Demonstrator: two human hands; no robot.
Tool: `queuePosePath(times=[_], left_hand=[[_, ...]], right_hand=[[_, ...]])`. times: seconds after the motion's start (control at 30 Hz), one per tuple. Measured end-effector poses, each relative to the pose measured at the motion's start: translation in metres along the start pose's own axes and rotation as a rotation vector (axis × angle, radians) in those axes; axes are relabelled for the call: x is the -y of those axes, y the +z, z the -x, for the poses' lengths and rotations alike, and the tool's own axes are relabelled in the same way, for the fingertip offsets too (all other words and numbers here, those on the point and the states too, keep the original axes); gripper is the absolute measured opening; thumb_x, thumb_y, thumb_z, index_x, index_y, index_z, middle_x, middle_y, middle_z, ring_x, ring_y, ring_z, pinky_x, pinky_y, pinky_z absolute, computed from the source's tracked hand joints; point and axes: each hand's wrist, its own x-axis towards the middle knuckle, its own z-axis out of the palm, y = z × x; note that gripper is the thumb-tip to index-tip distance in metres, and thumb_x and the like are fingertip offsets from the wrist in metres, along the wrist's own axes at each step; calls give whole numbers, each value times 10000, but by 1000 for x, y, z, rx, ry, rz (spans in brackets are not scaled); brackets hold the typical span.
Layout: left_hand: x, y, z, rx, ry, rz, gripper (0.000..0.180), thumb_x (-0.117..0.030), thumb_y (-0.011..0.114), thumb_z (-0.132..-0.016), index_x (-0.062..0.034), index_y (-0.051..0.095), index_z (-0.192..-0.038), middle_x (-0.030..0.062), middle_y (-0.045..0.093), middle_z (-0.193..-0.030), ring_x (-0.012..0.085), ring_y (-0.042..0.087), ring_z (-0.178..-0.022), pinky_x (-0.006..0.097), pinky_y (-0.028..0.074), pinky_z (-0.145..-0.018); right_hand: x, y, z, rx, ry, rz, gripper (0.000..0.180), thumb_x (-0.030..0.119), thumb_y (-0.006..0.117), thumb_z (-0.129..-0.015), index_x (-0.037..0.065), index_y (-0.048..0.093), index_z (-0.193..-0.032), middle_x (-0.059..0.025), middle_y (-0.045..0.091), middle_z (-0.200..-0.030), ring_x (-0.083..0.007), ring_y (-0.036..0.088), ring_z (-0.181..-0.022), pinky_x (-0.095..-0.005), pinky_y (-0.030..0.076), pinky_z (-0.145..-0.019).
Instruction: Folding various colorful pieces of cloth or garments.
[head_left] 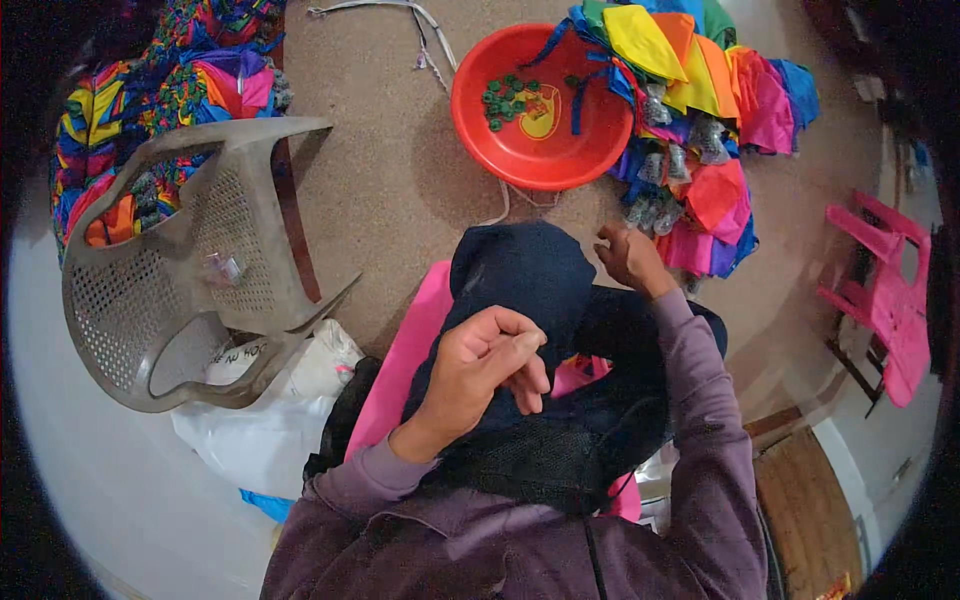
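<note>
My left hand [490, 362] is raised over my dark-clothed lap, thumb pressed to the forefinger in a pinch. Whatever it may hold is too small to make out. Beyond my right knee, my right hand [637, 262] reaches forward with loosely bent fingers slightly apart and nothing visible in them. It is close to a heap of rainbow-coloured folded fabric [700, 85], from which several clear plastic-wrapped ends [672, 165] stick out. In front of my knees stands a red basin [475, 140] with several small green pieces [510, 95] inside. Dark blue straps [580, 100] hang over its rim.
A grey plastic chair [255, 230] lies tipped at the left, by white sacks [270, 430]. More multicoloured fabric [100, 110] is piled behind it. A pink plastic chair [880, 290] stands at the right. A pale cord [430, 25] lies on the speckled floor [370, 130].
</note>
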Motion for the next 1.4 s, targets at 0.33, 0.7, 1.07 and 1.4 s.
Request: queuePosePath(times=[0.33, 0.7, 1.07, 1.4], left_hand=[[1, 3, 0, -31, 27, -58, 178, -182, 548, -1059, -14, 566, -1117, 168, 682, -741, 242, 665, -538, 327, 552, -475], [4, 3, -4, -9, 65, -89, 186, -194, 541, -1066, -15, 551, -1112, 162, 672, -728, 233, 645, -510, 317, 534, -448], [5, 3, -4, -9, 112, -111, 171, -186, 531, -1077, -21, 569, -1098, 147, 673, -718, 223, 629, -490, 313, 514, -425], [-3, -3, -5, 82, 64, -54, 184, -176, 509, -1079, -1, 538, -1127, 188, 685, -755, 253, 669, -528, 335, 551, -446]], right_hand=[[-75, -5, 31, -64, 146, 41, 234, 232, 659, -900, 31, 698, -1012, -289, 697, -919, -484, 685, -884, -556, 542, -770], [-118, -54, 90, -203, 216, 67, 291, 296, 649, -923, 48, 728, -1054, -262, 714, -933, -448, 703, -898, -533, 558, -783], [-117, -56, 125, -316, 369, -278, 318, 290, 651, -932, 25, 734, -1088, -252, 728, -965, -412, 718, -917, -492, 555, -786], [-168, -64, 38, -591, 250, -201, 441, 304, 663, -924, 13, 651, -1255, -294, 702, -1100, -468, 676, -1025, -537, 534, -877]])
